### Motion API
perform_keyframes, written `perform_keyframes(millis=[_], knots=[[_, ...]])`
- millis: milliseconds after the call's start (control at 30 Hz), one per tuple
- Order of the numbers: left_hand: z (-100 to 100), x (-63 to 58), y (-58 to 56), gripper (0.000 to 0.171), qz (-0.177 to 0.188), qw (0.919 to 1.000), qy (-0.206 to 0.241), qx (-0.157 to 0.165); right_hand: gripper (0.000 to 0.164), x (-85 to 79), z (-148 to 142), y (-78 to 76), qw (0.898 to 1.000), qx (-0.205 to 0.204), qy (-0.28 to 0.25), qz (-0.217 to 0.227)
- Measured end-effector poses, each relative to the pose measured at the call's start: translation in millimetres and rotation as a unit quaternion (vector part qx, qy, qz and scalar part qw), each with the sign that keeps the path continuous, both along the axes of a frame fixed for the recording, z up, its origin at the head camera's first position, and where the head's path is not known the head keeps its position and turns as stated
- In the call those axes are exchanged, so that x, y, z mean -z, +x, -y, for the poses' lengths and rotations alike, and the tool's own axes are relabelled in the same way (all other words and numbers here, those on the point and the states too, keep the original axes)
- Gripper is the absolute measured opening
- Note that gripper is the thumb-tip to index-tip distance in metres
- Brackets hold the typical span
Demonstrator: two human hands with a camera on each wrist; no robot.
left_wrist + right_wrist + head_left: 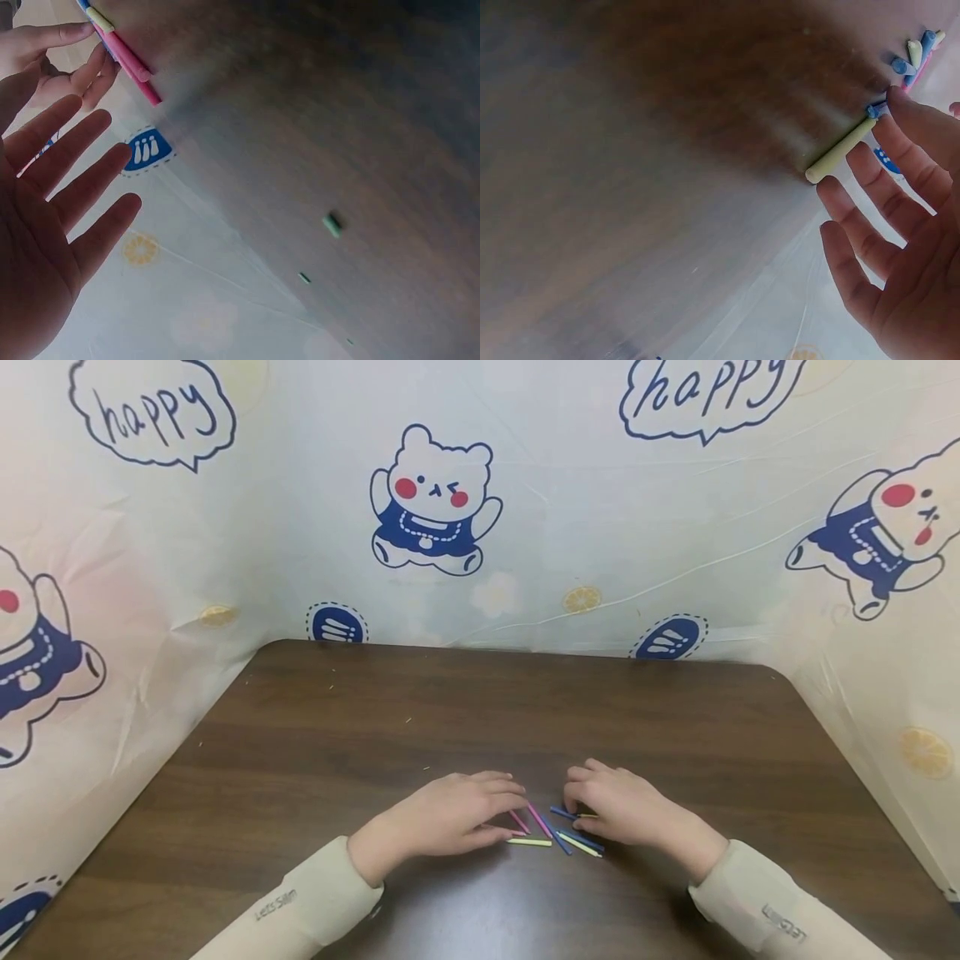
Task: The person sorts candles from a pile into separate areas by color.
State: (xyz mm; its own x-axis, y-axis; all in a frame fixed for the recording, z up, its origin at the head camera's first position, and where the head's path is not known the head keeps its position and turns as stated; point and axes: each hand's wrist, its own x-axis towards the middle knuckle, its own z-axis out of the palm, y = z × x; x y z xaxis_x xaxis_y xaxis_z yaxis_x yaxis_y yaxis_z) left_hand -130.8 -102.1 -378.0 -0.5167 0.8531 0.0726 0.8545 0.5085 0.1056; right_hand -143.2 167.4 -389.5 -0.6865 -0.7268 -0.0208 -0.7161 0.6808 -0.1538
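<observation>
The left grip [45, 232] is spread wide; beyond it, pink sticks [133, 64] lie beside the right grip [30, 45], green bits [332, 224] well apart.

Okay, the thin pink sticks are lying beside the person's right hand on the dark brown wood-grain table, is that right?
Not quite: the thin pink sticks lie beside the person's left hand, not the right hand, as the head view shows. They are on the dark brown wood-grain table.

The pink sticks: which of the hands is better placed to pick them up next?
Probably the left hand: in the head view the pink sticks lie close to its fingers, spread and empty in the left wrist view. The right hand is farther off, beside a blue stick.
</observation>
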Motion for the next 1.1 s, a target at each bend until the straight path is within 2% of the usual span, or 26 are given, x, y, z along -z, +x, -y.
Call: perform_keyframes(millis=[200, 400, 767, 1100], knots=[[-6, -0.2, 0.0, 0.03, 0.005, 0.9999, 0.012, 0.012, 0.017, -0.2, 2, -1.7, 1.0, 0.004, 0.0, 0.0], [-14, -3.2, -1.5, 0.029, 0.011, 0.9997, 0.006, 0.02, 0.018, 1.6, 3, -4.7, 1.0, 0.011, -0.006, 0.01], [-24, -3.5, -16.2, 0.026, 0.081, 0.9965, 0.001, 0.021, 0.018, 3.1, 3, -7.2, 0.999, 0.019, -0.015, 0.023], [-28, -4.5, -20.2, 0.024, 0.086, 0.996, -0.001, 0.025, 0.017, 3.1, -2, -8.8, 0.999, 0.017, -0.032, 0.031]])
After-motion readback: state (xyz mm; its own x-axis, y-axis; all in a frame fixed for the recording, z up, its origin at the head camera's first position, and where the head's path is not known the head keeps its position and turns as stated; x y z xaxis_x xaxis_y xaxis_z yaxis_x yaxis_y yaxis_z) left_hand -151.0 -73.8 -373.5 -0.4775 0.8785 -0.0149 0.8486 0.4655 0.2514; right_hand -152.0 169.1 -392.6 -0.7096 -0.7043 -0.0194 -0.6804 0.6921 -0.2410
